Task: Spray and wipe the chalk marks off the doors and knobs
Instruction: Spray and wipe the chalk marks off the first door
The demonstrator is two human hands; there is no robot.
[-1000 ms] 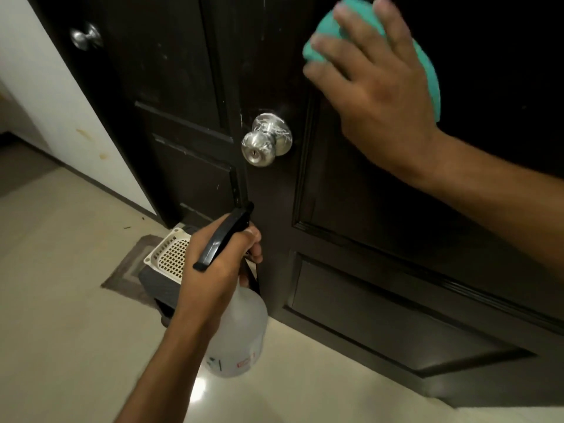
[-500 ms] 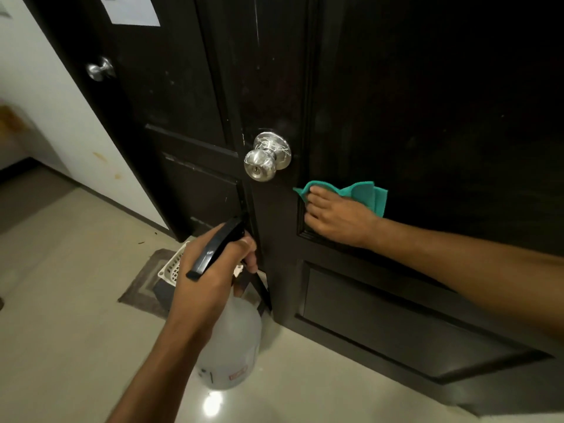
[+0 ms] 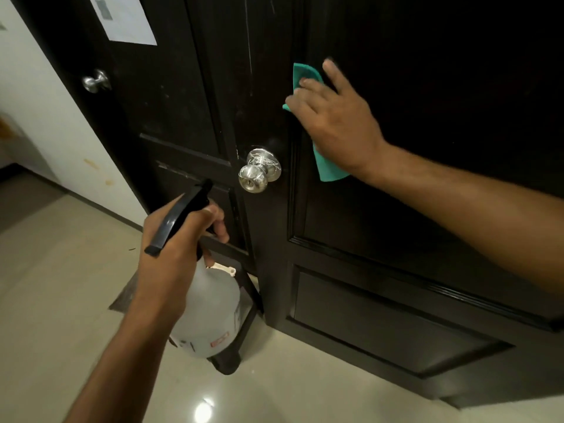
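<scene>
A dark brown panelled door [image 3: 427, 209] fills the right side. Its silver knob [image 3: 259, 170] carries white chalk scribbles. My right hand [image 3: 338, 123] presses a teal cloth [image 3: 328, 169] flat against the door panel, up and right of the knob, with straight fingers. My left hand [image 3: 171, 254] grips the black trigger head of a translucent white spray bottle [image 3: 210, 312], held low in front of the door, nozzle pointing toward the knob. A second dark door [image 3: 171, 102] stands to the left with its own silver knob [image 3: 95, 81]. Faint white streaks show on the stile above the near knob.
A sheet of paper [image 3: 123, 18] is stuck on the left door. A white wall [image 3: 45, 102] with orange stains runs along the left. Pale glossy floor tiles [image 3: 61, 300] lie below. A dark stand [image 3: 241, 331] and a mat sit at the door's foot, behind the bottle.
My right hand swept the cloth down from the upper panel to below knob level, then back up beside and above the knob. My left hand kept holding the bottle.
</scene>
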